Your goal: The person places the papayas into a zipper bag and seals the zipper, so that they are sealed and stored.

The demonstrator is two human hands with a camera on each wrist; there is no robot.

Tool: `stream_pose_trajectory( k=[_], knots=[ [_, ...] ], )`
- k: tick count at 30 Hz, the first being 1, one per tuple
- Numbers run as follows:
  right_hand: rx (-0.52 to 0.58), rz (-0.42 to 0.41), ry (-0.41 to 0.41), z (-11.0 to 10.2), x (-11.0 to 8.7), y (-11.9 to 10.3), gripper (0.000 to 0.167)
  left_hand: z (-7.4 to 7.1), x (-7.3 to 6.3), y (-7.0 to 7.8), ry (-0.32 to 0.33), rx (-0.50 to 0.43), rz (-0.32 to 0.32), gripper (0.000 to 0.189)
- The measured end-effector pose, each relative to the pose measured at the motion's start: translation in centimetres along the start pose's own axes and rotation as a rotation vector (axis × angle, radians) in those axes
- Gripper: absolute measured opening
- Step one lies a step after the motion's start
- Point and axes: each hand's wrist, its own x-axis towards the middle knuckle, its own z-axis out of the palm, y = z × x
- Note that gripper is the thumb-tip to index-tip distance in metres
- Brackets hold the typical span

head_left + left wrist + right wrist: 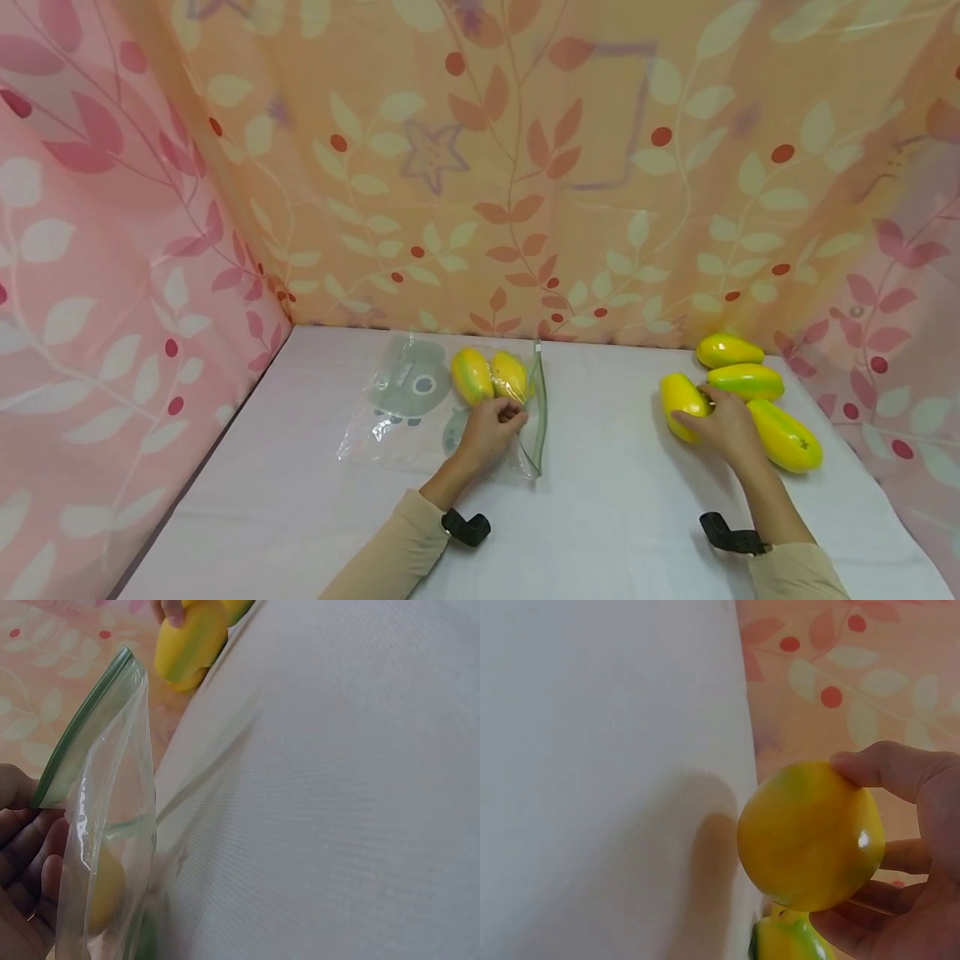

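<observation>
A clear zip bag point(405, 442) with a grey-green cartoon print and a green zip edge lies on the left half of the table. Inside it are two yellow papayas, one point(472, 377) beside the other point(511, 379). My left hand point(491, 429) pinches the bag near its zip side; in the left wrist view the mouth point(82, 727) stands raised between thumb and fingers. Over at the right, my right hand point(723, 425) grips a yellow papaya point(810, 836), thumb on one side and fingers on the other.
Three more yellow-green papayas lie around the right hand: one at the back point(729, 351), one in the middle point(746, 382) and one in front point(785, 436). A white cloth point(600, 517) covers the table. Patterned curtains point(517, 167) enclose the back and sides.
</observation>
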Motion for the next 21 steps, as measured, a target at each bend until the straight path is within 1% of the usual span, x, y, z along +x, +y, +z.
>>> stream_pose_trajectory(
  k=[4, 8, 10, 12, 14, 21],
  knots=[
    [0.015, -0.041, -0.017, -0.1, 0.1, -1.0, 0.090, 0.0, -0.1, -0.2, 0.008, 0.002, -0.006, 0.012],
    [0.023, -0.070, -0.025, -0.1, 0.1, -1.9, 0.089, 0.0, 0.0, -0.2, 0.021, 0.006, 0.033, 0.012],
    [0.035, -0.073, -0.031, -0.1, 0.3, -2.3, 0.088, -0.1, 0.0, -0.1, 0.022, 0.002, 0.039, 0.012],
    [0.048, -0.077, -0.035, 0.0, 0.4, -2.7, 0.088, -0.2, 0.0, 0.2, 0.020, -0.008, 0.024, 0.012],
    [0.064, -0.091, -0.032, 0.1, 0.5, -3.0, 0.086, -0.2, 0.1, 0.3, 0.018, -0.001, 0.022, 0.012],
    [0.081, -0.151, 0.003, 0.8, 0.7, -3.9, 0.081, -0.2, 0.1, 0.4, 0.012, -0.002, 0.011, 0.012]
  ],
)
